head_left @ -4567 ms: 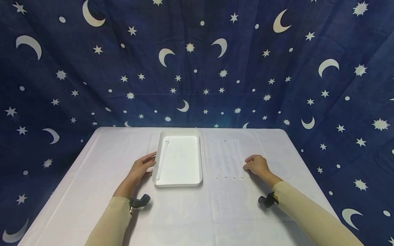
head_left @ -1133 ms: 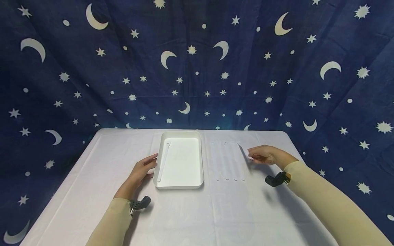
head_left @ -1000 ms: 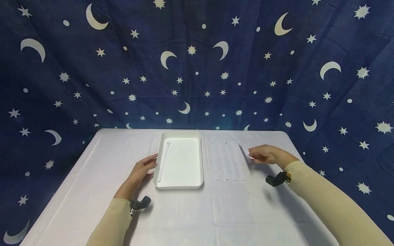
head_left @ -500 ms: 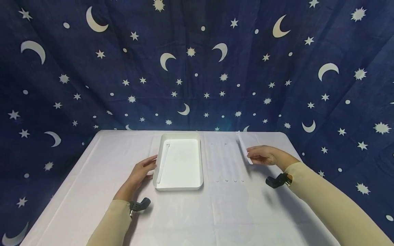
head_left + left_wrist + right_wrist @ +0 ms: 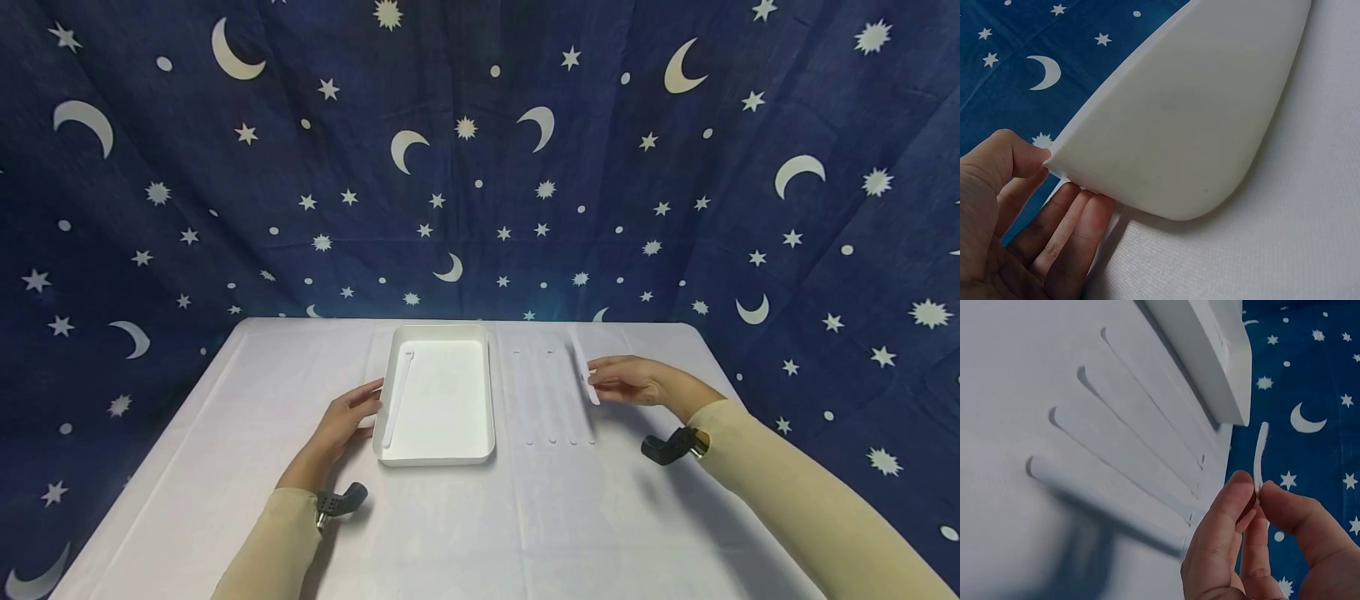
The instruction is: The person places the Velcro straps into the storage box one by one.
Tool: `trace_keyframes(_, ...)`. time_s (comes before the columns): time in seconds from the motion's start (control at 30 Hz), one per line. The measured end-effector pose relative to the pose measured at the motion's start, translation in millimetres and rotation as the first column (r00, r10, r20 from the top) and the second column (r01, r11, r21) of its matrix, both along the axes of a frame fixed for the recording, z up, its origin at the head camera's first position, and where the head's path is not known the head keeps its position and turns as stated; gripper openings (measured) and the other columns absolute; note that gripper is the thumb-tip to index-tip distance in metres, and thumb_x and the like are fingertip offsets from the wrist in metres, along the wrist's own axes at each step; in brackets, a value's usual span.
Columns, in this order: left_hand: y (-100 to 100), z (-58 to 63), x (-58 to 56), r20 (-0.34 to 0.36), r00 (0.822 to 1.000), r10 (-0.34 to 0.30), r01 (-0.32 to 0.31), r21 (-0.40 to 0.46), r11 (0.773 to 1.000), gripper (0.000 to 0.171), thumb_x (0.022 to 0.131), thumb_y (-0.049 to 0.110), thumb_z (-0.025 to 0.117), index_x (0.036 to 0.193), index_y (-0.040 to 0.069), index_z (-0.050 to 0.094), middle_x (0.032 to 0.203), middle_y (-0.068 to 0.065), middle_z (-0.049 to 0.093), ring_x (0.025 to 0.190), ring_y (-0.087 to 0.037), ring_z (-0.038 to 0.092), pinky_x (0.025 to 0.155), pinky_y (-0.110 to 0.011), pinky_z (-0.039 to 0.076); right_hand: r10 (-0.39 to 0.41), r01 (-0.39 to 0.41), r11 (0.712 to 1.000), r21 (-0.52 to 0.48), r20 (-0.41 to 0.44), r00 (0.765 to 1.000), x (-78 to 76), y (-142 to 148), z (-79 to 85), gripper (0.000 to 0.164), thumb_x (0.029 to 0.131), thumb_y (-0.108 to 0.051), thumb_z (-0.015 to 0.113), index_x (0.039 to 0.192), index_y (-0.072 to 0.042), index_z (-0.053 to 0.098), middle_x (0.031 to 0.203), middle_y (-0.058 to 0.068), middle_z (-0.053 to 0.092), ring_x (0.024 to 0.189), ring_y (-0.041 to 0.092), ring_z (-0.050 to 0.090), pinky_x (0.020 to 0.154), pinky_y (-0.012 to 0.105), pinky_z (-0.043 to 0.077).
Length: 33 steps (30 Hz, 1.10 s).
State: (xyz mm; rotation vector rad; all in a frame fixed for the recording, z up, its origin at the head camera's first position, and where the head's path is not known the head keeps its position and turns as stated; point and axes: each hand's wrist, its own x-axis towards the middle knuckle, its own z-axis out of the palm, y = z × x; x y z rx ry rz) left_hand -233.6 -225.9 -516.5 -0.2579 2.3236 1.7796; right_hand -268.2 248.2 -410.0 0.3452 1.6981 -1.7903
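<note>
My right hand (image 5: 627,381) pinches a white hook-and-loop cable tie (image 5: 581,367) between thumb and fingers, raised over the table's right side. In the right wrist view the held cable tie (image 5: 1260,456) shows narrow, edge-on, sticking out beyond the fingertips (image 5: 1238,484). My left hand (image 5: 347,417) grips the left side of a shallow white tray (image 5: 435,461). In the left wrist view, thumb and fingers meet the edge of the tray (image 5: 1172,125). Inside the tray, along its left, lies another white cable tie (image 5: 399,398) with a slotted head.
Several more white cable ties (image 5: 1138,419) lie side by side right of the tray, hard to see on the white tablecloth (image 5: 450,533). A blue curtain (image 5: 480,208) with moons and stars hangs behind the table. Small black wrist cameras (image 5: 663,447) stick out from both sleeves.
My right hand has picked up the rightmost cable tie, turned it, and moved slightly left with it in the last half second. My left hand stays at the tray.
</note>
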Motion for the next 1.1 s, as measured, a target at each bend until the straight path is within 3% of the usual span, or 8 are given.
trace_keyframes(0.2, -0.2, -0.4, -0.1, 0.004, 1.0, 0.007, -0.007, 0.003, 1.0, 0.057, 0.094, 0.024, 0.062, 0.148, 0.017, 0.045, 0.151, -0.016, 0.045, 0.13, -0.038, 0.052, 0.088, -0.035, 0.06, 0.006, -0.006, 1.0, -0.006, 0.008, 1.0, 3.9, -11.0, 3.6, 0.062, 0.089, 0.009, 0.059, 0.145, 0.004, 0.033, 0.1, 0.007, 0.06, 0.083, 0.013, 0.065, 0.074, 0.022, 0.061)
trace_keyframes(0.53, 0.6, 0.2, -1.7, 0.014, 1.0, 0.01, -0.01, 0.0, 1.0, 0.057, 0.094, 0.024, 0.061, 0.148, 0.017, 0.045, 0.151, -0.016, 0.045, 0.131, -0.038, 0.051, 0.086, -0.034, 0.06, 0.035, -0.036, 0.999, -0.024, -0.032, 0.999, 6.5, -27.3, 6.2, 0.051, 0.09, 0.009, 0.056, 0.137, 0.004, 0.038, 0.093, 0.004, 0.062, 0.083, 0.011, 0.065, 0.075, 0.024, 0.061)
trace_keyframes(1.1, 0.5, 1.5, -1.3, 0.017, 1.0, 0.013, -0.013, 0.002, 1.0, 0.056, 0.094, 0.025, 0.061, 0.148, 0.018, 0.046, 0.151, -0.015, 0.045, 0.133, -0.038, 0.05, 0.087, -0.035, 0.06, 0.06, -0.056, 0.998, 0.037, -0.11, 0.992, 9.7, -57.4, 16.6, 0.055, 0.09, 0.004, 0.059, 0.14, 0.008, 0.036, 0.096, 0.003, 0.062, 0.087, 0.011, 0.065, 0.081, 0.028, 0.061)
